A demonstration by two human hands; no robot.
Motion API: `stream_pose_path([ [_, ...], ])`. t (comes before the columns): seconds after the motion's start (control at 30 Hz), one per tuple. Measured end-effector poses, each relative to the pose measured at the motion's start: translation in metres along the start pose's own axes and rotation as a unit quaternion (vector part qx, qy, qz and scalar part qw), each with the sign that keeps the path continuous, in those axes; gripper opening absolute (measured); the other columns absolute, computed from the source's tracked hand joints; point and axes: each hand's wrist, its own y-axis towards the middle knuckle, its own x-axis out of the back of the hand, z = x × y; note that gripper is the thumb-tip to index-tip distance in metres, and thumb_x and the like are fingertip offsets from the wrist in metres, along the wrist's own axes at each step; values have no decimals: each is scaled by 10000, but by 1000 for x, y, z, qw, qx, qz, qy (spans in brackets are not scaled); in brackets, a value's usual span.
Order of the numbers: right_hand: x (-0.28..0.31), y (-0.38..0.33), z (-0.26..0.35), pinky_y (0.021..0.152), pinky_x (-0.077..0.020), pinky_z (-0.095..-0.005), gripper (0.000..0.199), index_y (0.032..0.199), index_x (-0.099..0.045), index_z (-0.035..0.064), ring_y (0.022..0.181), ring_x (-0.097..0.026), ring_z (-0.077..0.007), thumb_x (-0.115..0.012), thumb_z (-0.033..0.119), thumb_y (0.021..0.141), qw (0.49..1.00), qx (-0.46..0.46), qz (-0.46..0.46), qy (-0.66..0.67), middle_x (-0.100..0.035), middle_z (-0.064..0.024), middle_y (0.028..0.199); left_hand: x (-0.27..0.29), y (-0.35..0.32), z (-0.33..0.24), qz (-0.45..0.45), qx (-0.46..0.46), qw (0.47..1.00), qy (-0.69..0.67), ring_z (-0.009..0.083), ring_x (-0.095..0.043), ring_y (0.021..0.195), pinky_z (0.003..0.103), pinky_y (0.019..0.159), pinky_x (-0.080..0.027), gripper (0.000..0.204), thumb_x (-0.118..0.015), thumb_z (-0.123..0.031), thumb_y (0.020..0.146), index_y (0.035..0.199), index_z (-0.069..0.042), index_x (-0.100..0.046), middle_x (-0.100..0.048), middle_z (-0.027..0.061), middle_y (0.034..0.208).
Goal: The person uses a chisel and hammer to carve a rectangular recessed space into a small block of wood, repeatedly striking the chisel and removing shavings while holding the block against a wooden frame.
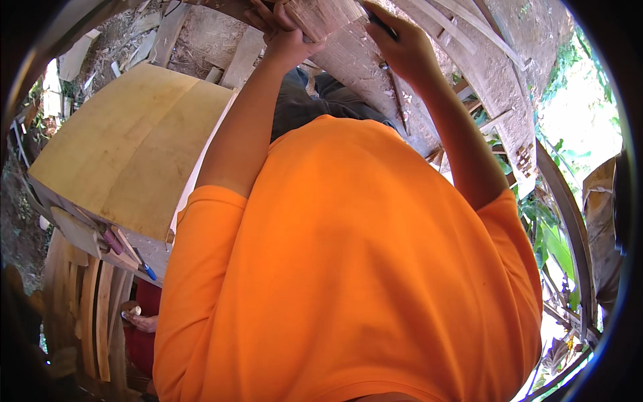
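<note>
At the top edge, my left hand [287, 39] is closed around a pale wooden block [325, 17] with a rough, cut face. To its right, my right hand [405, 50] grips a dark-handled tool [380, 24] that points toward the block. The working end of that tool is cut off or hidden, so its kind cannot be made out. Below my right hand, a slim, dark, pointed tool [396, 94] lies on a broad wooden board [355, 60].
A large curved wooden panel [127, 141] stands at my left. Along its near edge lie a blue-tipped tool [149, 271] and wood pieces. Beyond are wood strips [94, 315] and another person's hand [144, 323]. Offcuts [244, 57] litter the ground; long planks [495, 87] stand at right.
</note>
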Motion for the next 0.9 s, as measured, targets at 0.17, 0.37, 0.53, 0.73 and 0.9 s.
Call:
stream_pose_path([
  [0.17, 20, -62, -25, 803, -542, -384, 440, 1431, -619, 304, 805, -717, -262, -643, 315, 992, 994, -73, 60, -56, -746, -154, 916, -2, -2, 2, -30, -7, 1000, 2, 681, 422, 1302, 784, 1126, -10, 1337, -848, -619, 717, 1606, -22, -49, 393, 389, 1511],
  [0.37, 11, -65, -19, 812, -539, -401, 418, 1407, -637, 298, 812, -710, -298, -639, 299, 989, 984, -131, 92, -83, -735, -151, 904, 4, -1, -15, -197, 4, 979, -56, 658, 106, 1463, 734, 1178, -120, 1084, -852, -486, 723, 1545, 15, -355, -46, 449, 1589],
  [0.53, -37, 10, -13, 855, -548, -489, 431, 1388, -638, 273, 961, -696, -418, -644, 318, 959, 998, -1, 4, -65, -744, -179, 1026, 3, -1, -4, -35, -18, 999, 14, 700, 399, 1306, 777, 1129, -75, 1298, -857, -583, 716, 1611, -71, -68, 381, 385, 1520],
  [0.73, -12, 5, 4, 897, -542, -351, 427, 1403, -651, 223, 964, -747, -240, -673, 299, 984, 998, -4, -8, -59, -763, -169, 1099, 10, -3, -8, -25, 7, 999, -37, 704, 399, 1301, 743, 1163, -100, 1127, -809, -595, 762, 1593, -53, -273, 323, 369, 1552],
  [0.9, 16, -66, -26, 892, -539, -418, 461, 1444, -603, 265, 1013, -725, -325, -638, 303, 986, 993, -96, 54, -42, -747, -161, 1094, -2, 0, 1, -94, -16, 986, -136, 704, 384, 1312, 802, 1100, 30, 1380, -856, -595, 710, 1589, -9, 32, 362, 429, 1505],
])
